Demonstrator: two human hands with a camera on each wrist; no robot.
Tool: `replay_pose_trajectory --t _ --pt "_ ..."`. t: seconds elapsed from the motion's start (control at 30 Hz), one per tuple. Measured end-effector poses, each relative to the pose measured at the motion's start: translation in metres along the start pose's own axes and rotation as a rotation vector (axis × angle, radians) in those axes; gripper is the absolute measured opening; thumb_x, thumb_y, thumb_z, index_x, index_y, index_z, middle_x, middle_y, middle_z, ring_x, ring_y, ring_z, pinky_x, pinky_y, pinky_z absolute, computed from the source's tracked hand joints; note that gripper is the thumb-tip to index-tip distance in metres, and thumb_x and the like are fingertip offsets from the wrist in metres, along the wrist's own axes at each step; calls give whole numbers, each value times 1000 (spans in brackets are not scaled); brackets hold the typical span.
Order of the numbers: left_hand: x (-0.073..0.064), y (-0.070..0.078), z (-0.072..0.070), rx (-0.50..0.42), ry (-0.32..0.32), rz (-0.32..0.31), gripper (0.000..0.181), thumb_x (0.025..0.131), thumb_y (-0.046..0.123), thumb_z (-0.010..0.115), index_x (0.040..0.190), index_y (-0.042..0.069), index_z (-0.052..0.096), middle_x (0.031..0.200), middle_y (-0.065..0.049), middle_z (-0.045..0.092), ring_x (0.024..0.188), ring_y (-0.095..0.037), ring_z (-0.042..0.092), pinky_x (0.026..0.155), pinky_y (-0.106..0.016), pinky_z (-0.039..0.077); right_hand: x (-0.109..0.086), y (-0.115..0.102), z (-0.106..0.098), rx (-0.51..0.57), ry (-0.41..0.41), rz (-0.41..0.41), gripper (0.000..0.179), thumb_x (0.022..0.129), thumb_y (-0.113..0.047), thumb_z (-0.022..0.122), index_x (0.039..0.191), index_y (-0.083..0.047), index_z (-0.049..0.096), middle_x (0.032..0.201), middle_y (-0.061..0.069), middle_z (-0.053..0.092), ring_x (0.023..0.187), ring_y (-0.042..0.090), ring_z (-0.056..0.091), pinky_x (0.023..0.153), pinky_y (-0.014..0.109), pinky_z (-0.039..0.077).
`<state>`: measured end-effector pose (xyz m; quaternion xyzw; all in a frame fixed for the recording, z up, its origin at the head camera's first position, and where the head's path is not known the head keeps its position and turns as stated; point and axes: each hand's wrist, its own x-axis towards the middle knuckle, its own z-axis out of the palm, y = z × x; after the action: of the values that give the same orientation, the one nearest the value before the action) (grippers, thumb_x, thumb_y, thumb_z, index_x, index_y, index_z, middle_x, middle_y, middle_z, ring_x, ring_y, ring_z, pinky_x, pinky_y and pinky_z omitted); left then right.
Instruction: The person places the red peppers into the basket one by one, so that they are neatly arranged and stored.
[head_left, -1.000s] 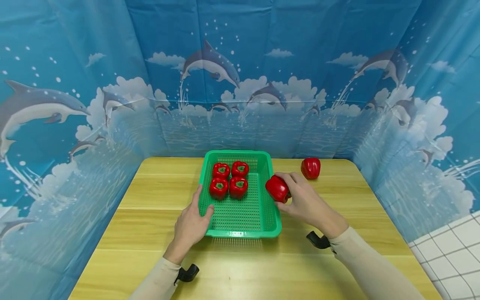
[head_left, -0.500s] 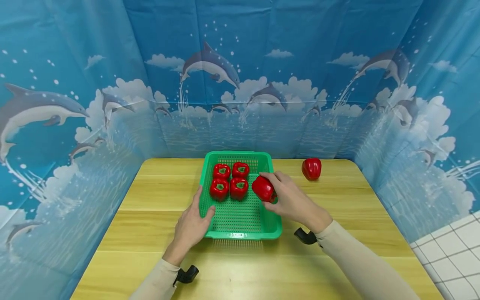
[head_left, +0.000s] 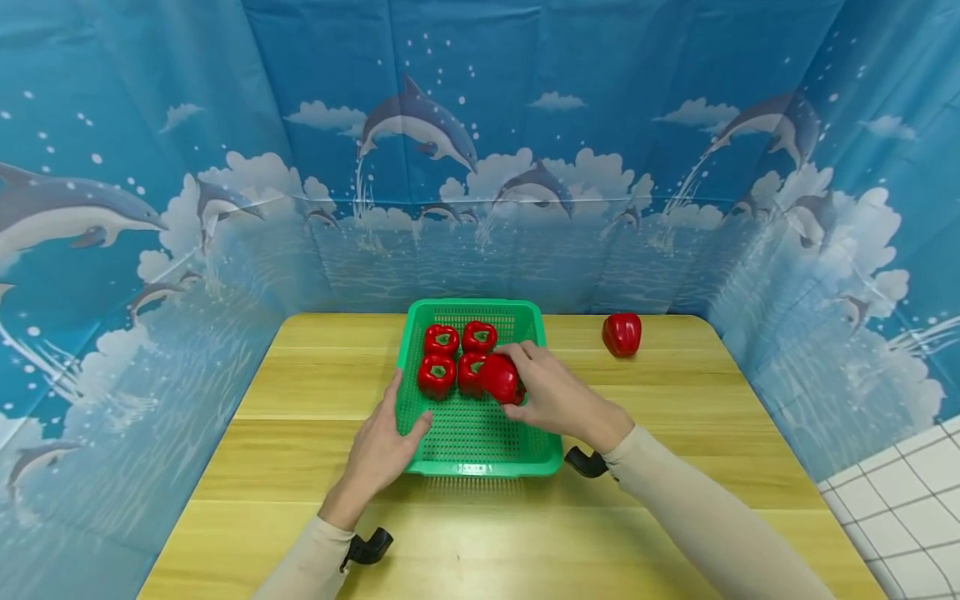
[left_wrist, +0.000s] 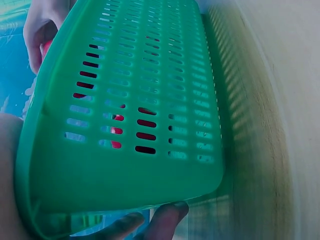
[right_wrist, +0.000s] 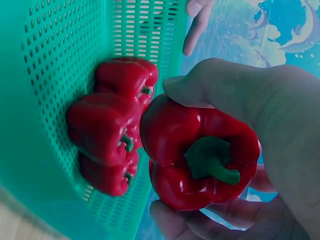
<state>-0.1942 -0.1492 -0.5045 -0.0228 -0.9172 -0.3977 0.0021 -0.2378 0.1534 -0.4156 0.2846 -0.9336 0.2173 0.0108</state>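
My right hand [head_left: 558, 396] holds a red bell pepper [head_left: 498, 377] over the right part of a green plastic basket [head_left: 480, 470]. In the right wrist view the held pepper's green stem [right_wrist: 212, 162] faces the camera, with thumb and fingers round its sides. Several red bell peppers [head_left: 437, 377] stand stem up in two rows at the basket's left back; the held one overlaps the nearest. At the front left, my left hand [head_left: 377, 446] grips the basket's rim, thumb inside and fingers outside the wall. The left wrist view shows those fingertips [left_wrist: 167, 215] past the slotted wall.
Another red bell pepper [head_left: 622, 335] lies on the wooden table [head_left: 637, 533], at the back right beyond the basket. A blue dolphin-print curtain [head_left: 480, 250] surrounds the table at the back and sides. White tiles [head_left: 900, 508] show at the right.
My right hand has carried the held bell pepper leftward from the basket's right rim to a place over its inside, beside the other peppers. The left hand has stayed at the rim.
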Motion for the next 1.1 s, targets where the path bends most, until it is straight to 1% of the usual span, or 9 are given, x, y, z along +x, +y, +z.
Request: replay_pose_trajectory --t 0.17,0.27,0.33,0.4,0.5,0.63,0.83,0.93,1.1 --pt "-2 -2 -1 -8 -16 -3 99 115 51 70 190 20 13 191 -21 33 166 -58 48 125 -82 47 6 -4 6 -25 -37 -19 85 95 -27 99 166 -8 57 147 18 65 117 27 67 90 37 66" --pt "-4 -4 -2 -12 -29 5 101 114 53 70 190 20 12 192 -19 31 168 -58 46 127 -82 45 10 -7 10 -34 -55 -45 85 94 -25 100 167 -9 58 141 16 65 110 23 63 83 32 62" --pt "-5 -6 -3 -11 -36 16 102 114 53 70 190 20 11 193 -18 29 168 -57 45 127 -83 45 13 -9 12 -41 -61 -62 84 93 -23 101 166 -9 60 139 16 66 111 24 64 83 32 64" --pt "-7 -8 -4 -9 -37 33 103 114 52 71 190 19 11 193 -18 29 168 -58 45 126 -82 46 15 -11 15 -45 -71 -72 84 93 -22 101 165 -10 61 139 16 67 114 26 66 86 35 68" --pt "-9 -10 -4 -3 -39 60 104 113 49 74 190 17 11 194 -18 28 169 -57 44 127 -81 45 20 -14 18 -39 -86 -85 82 93 -21 101 163 -10 61 146 17 68 124 33 71 96 45 71" --pt "-15 -11 -4 4 -47 83 108 111 45 79 189 15 11 193 -20 29 171 -57 42 129 -81 44 26 -17 23 -21 -123 -93 81 93 -21 100 162 -7 59 152 17 68 125 36 77 101 50 71" --pt "-21 -11 -2 5 -55 80 111 109 45 81 190 17 11 193 -21 30 170 -58 42 127 -82 45 35 -18 32 12 -188 -101 77 94 -20 100 158 -5 60 148 15 70 122 32 79 101 48 72" --pt "-21 -10 0 1 -58 77 112 109 45 82 190 18 10 193 -20 29 171 -57 42 128 -82 45 39 -19 36 17 -217 -104 75 95 -20 98 159 -7 61 146 15 69 123 31 78 103 47 71" --pt "-20 -10 0 6 -63 75 112 109 45 82 190 18 9 194 -19 28 171 -57 42 128 -82 45 45 -21 42 10 -247 -104 75 97 -22 97 162 -11 62 143 15 69 115 26 76 101 44 70"
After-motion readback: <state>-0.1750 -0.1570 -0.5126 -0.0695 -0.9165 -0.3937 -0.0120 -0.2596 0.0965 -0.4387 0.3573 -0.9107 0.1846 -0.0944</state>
